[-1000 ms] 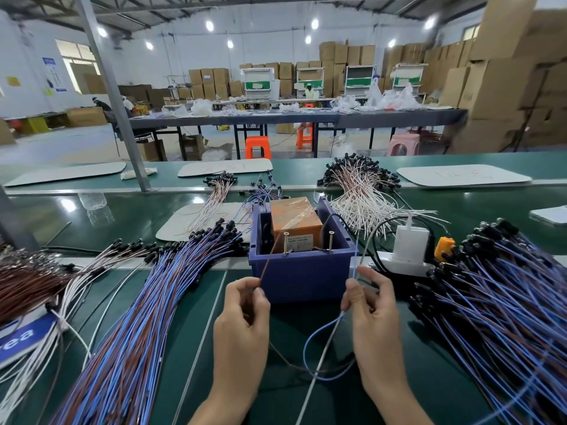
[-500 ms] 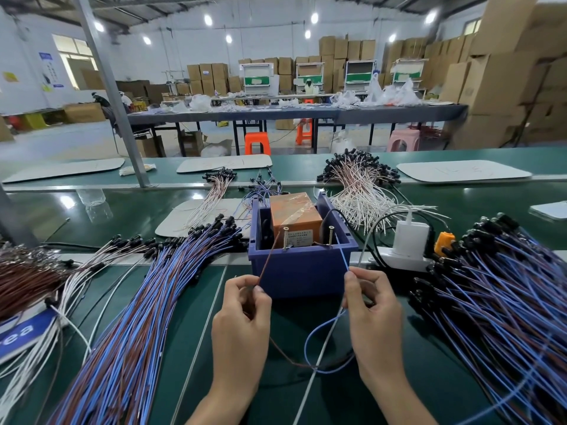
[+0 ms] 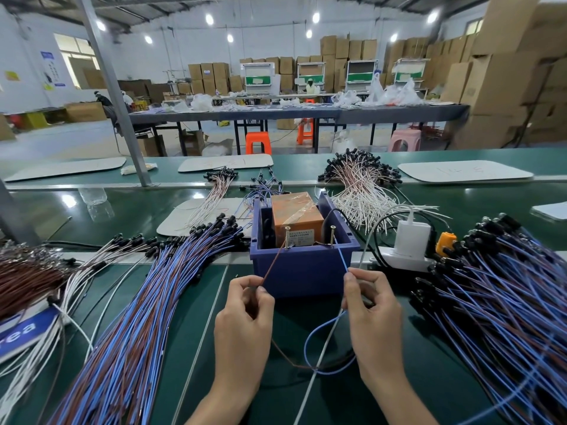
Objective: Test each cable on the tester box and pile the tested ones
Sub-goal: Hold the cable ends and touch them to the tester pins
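Cable piles crowd both sides of the tester box. Left hand pinches the brown lead, right hand the blue lead, both slanting away toward its screws.

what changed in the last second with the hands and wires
The right hand swung the blue wire end leftward to the right screw. Nothing was taken up or let go. The left hand kept the brown wire near the left screw; the tester box and cable piles stayed put.

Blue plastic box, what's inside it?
An orange tape-wrapped block with two upright screws at its front. The front wall of the blue plastic box hides the block's base and the floor.
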The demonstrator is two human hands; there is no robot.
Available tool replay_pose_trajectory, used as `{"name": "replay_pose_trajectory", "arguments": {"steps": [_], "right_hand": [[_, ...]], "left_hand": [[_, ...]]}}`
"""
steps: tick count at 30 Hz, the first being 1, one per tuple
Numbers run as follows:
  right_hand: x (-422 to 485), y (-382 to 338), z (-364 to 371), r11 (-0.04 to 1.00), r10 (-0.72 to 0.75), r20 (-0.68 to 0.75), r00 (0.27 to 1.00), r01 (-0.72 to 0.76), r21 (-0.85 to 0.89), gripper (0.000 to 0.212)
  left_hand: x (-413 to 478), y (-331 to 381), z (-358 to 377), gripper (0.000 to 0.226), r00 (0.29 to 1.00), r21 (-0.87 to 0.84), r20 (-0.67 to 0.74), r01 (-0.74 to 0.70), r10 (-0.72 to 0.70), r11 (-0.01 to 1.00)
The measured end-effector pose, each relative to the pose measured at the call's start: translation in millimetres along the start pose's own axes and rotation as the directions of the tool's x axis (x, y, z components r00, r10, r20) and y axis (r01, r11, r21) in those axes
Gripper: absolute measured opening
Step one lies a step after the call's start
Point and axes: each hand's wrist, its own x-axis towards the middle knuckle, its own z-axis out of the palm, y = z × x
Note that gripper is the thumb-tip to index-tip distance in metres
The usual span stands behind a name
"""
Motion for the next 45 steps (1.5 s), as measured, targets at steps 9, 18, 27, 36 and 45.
{"name": "replay_pose_trajectory", "arguments": {"steps": [9,18,27,36,45], "right_hand": [[-0.5,-1.1,-0.1,1.0,-0.001,0.003,1.0,0.001,0.014,0.013],[-0.3,-1.8,-0.7,1.0,0.002,0.015,1.0,-0.002,0.001,0.013],[0.6,-1.4,-0.1,1.0,0.001,0.011,1.0,-0.001,0.012,0.012],[0.0,-2.6,-0.2,1.0,0.008,0.011,1.0,-0.008,0.01,0.012],[-0.6,-3.3,-0.2,0.999,0.042,-0.02,0.999,-0.042,-0.02,0.006]], "left_hand": [[0.2,-0.6,1.1,0.017,1.0,0.011,-0.001,-0.006,0.006,1.0],[0.1,1.0,1.1,0.026,1.0,0.007,0.006,-0.01,0.01,1.0],[-0.8,1.5,0.1,0.025,1.0,0.014,0.01,-0.019,0.018,1.0],[-0.9,2.8,0.5,0.015,1.0,-0.015,-0.016,-0.003,0.003,1.0],[-0.2,-1.4,-0.1,0.022,1.0,-0.008,-0.008,0.015,-0.015,1.0]]}}
